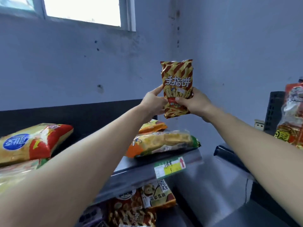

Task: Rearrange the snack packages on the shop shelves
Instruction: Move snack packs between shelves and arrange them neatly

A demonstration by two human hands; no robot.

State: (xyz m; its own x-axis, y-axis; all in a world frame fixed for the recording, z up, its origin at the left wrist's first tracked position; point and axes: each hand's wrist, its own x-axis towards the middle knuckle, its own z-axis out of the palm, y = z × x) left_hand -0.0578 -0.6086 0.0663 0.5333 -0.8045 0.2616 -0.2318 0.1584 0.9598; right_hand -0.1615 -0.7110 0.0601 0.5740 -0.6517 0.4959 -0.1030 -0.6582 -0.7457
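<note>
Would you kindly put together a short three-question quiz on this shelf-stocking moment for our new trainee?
1. True or false: the striped snack bag is held upside down.
2. How many hands grip that bag? A) none B) one C) two
3. Fill in: the price tag on the shelf edge bears a red ___ pointing up.

Key
1. False: its print reads upright.
2. C: the left hand and the right hand both hold its lower half.
3. arrow
</note>
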